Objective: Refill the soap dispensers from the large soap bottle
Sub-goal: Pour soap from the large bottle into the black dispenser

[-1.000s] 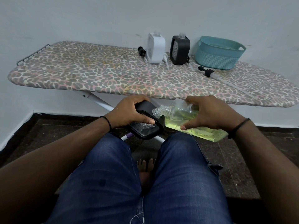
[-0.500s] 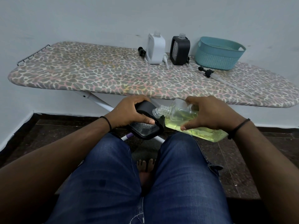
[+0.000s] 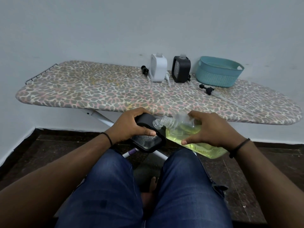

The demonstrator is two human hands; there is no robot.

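Observation:
My left hand (image 3: 130,127) grips a black soap dispenser (image 3: 148,140) above my knees, tilted toward me. My right hand (image 3: 210,129) holds the large clear soap bottle (image 3: 197,140) of yellow-green liquid, tipped on its side with its threaded neck (image 3: 162,123) at the dispenser's opening. A white dispenser (image 3: 158,68) and a second black dispenser (image 3: 181,69) stand uncapped at the back of the ironing board (image 3: 98,92).
A teal basket (image 3: 218,72) sits at the board's back right. Loose pump heads lie on the board: one black pump (image 3: 206,89) with a long tube in front of the basket, another black pump head (image 3: 144,70) left of the white dispenser. My legs fill the lower view.
Both hands and both bottles stay almost as they were; the large bottle's neck remains at the dispenser's opening.

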